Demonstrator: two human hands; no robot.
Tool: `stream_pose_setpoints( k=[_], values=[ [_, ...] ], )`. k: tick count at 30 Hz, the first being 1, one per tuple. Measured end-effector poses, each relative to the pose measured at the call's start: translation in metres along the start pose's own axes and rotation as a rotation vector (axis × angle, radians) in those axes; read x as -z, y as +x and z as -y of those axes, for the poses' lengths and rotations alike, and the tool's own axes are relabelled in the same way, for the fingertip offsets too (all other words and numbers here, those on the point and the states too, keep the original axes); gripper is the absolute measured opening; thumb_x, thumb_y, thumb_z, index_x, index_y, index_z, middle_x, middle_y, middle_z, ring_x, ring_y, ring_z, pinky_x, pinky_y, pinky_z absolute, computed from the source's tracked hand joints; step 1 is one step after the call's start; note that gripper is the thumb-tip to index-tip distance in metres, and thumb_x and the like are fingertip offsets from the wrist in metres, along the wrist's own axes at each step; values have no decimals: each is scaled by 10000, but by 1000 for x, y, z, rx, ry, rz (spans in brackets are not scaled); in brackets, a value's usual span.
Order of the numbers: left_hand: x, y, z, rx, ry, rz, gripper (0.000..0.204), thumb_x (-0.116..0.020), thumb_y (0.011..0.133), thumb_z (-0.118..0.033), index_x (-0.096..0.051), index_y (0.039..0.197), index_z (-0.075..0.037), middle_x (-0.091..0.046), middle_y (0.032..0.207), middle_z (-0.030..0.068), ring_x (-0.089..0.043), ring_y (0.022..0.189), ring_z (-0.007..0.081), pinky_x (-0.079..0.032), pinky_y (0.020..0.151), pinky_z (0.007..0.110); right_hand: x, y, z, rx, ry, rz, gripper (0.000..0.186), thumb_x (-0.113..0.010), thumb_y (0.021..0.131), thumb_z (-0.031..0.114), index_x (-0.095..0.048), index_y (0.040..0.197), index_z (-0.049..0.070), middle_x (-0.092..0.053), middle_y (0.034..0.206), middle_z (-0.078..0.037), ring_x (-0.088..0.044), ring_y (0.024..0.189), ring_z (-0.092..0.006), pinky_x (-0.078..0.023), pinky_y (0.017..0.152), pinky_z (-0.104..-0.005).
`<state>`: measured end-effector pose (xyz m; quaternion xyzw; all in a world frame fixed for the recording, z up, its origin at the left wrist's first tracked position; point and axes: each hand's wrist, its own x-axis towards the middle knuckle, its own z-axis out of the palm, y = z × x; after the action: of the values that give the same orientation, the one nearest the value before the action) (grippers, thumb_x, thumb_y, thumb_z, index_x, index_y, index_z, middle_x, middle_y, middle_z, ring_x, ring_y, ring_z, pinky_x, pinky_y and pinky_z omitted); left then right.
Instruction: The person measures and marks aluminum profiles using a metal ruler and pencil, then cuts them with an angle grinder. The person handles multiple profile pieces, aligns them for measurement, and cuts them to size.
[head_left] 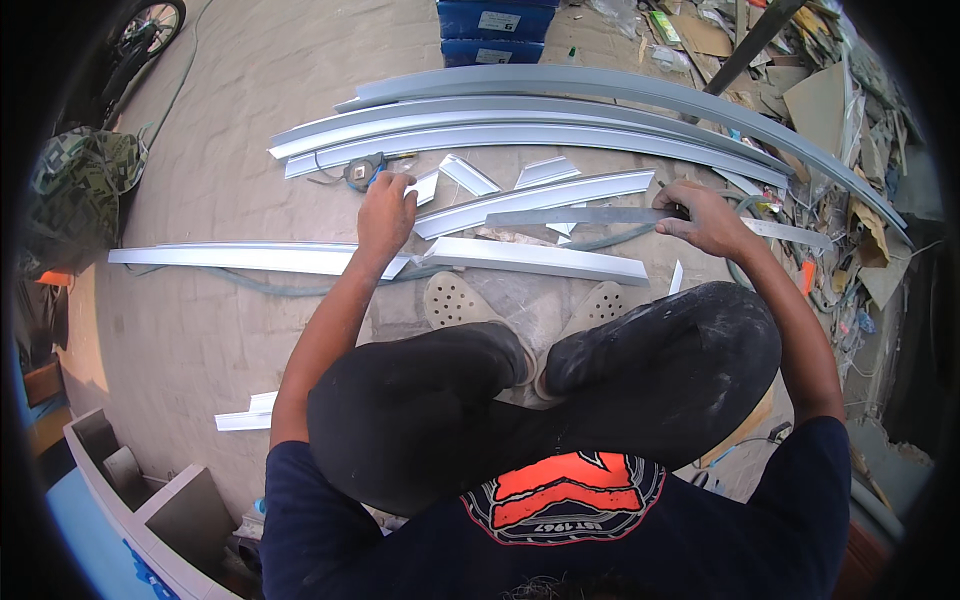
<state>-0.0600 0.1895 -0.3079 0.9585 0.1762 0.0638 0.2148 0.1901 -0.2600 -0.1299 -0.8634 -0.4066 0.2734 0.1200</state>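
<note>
My right hand (pixel 702 216) grips a long, flat grey metal strip (pixel 570 216) that looks like a steel ruler. The strip reaches out on both sides of the hand, above the white trim lengths. The fingers of my left hand (pixel 385 215) are bent together at the edge of a short white trim offcut (pixel 426 187). Just beyond that hand lies a tape measure (pixel 364 173). Between my hands are a mitre-cut white trim length (pixel 540 202), a nearer trim length (pixel 540 262) in front of my shoes and other small offcuts (pixel 470 174).
Long white trim lengths (pixel 520 112) lie across the paved floor ahead, and another (pixel 235 258) extends left. A grey hose (pixel 265 287) runs beneath. Blue boxes (pixel 495 30) stand at the back. Scrap and debris (pixel 850 150) fill the right side. My shoes (pixel 462 300) are close by.
</note>
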Motion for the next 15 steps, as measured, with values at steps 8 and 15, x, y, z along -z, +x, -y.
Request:
stream_pose_setpoints(
  k=[8, 15],
  values=[
    [-50, -77, -6, 106, -271, 254, 415, -684, 1055, -183, -653, 1431, -10, -758, 1168, 202, -773, 1059, 331, -605, 917, 459, -179, 24, -39, 86, 270, -117, 366, -822, 935, 225, -739, 1237, 36, -716, 1186, -165, -688, 1127, -354, -534, 1007, -423],
    [-51, -78, -12, 526, -743, 363, 379, -636, 1086, -62, -630, 1459, 2, -739, 1186, 166, -767, 815, 162, -643, 713, 289, -233, 33, -49, 118, 245, -249, 352, -813, 932, 225, -755, 1229, 45, -720, 1219, -163, -666, 1178, -381, -520, 1042, -451]
  ],
)
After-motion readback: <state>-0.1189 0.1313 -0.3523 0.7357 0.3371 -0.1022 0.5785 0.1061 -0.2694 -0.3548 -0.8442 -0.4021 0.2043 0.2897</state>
